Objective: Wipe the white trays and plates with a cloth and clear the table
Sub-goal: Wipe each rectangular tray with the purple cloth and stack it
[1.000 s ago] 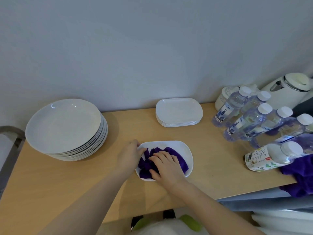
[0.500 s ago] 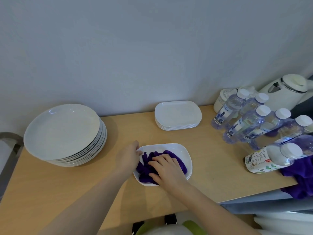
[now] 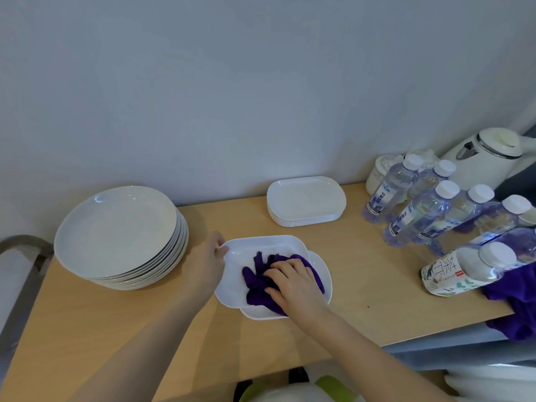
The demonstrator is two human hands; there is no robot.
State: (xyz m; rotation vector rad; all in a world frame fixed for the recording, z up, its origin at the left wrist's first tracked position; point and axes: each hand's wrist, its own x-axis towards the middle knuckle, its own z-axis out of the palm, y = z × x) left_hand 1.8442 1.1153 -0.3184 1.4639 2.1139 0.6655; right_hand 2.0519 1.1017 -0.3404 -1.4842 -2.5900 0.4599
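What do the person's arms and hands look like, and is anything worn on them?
Both forearms are bare: no sleeves show. The left hand and right hand wear no gloves, and no rings, watch or bracelet are visible.

The table [image 3: 362, 285] has a smooth, matt wood-grain top. The trays [image 3: 304, 198] and plates [image 3: 116, 227] appear glossy white; the cloth [image 3: 258, 282] is soft purple fabric. The bottles [image 3: 417, 216] are clear plastic.
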